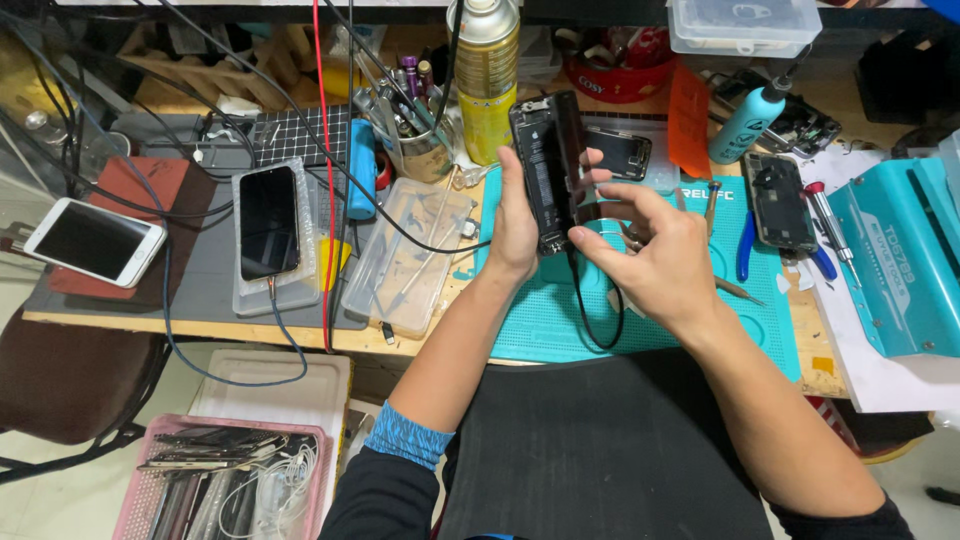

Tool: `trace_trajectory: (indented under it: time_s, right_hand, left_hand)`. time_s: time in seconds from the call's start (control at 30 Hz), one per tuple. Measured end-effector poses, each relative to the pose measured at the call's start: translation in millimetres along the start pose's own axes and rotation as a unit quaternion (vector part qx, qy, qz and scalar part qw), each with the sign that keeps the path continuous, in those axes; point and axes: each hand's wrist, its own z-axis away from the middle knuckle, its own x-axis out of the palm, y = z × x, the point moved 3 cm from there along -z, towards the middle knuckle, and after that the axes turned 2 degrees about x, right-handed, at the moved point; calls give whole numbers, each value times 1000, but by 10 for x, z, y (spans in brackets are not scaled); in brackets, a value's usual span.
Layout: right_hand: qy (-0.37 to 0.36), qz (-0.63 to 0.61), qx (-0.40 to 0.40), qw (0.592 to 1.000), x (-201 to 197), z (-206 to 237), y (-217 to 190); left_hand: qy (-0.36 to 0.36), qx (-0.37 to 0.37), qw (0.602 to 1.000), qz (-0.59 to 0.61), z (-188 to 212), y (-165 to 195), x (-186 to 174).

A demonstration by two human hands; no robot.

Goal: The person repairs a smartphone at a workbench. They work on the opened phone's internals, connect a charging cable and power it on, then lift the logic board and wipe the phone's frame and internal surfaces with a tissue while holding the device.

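My left hand grips an opened black phone upright above the teal work mat, its bare insides and battery facing me. A black cable hangs from the phone's lower end and loops over the mat. My right hand hovers at the phone's right side, thumb and forefinger touching its lower right edge, other fingers spread.
A second opened phone, a red-tipped screwdriver and blue-handled pliers lie right of the mat. A teal metal stand sits far right. Left are a clear tray, a black phone and a white phone. A spray can stands behind.
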Motion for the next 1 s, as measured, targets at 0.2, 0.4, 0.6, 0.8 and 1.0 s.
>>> trace_trajectory:
  time_s: [0.2, 0.4, 0.6, 0.8, 1.0]
  right_hand:
    - [-15, -31, 5, 999, 20, 16, 92]
    - [-34, -238, 78, 968, -11, 22, 391]
    - [-29, -317, 129, 939, -47, 72, 652]
    - [-30, -325, 114, 938, -69, 121, 710]
    - [-35, -284, 72, 956, -42, 143, 628]
  left_hand:
    - [25, -19, 999, 17, -3, -2, 51]
    - [5, -23, 1000, -3, 8, 21, -131]
    - [11, -53, 997, 50, -22, -93, -294]
    - [2, -59, 997, 57, -6, -83, -270]
    - [-12, -50, 998, 44, 6, -43, -241]
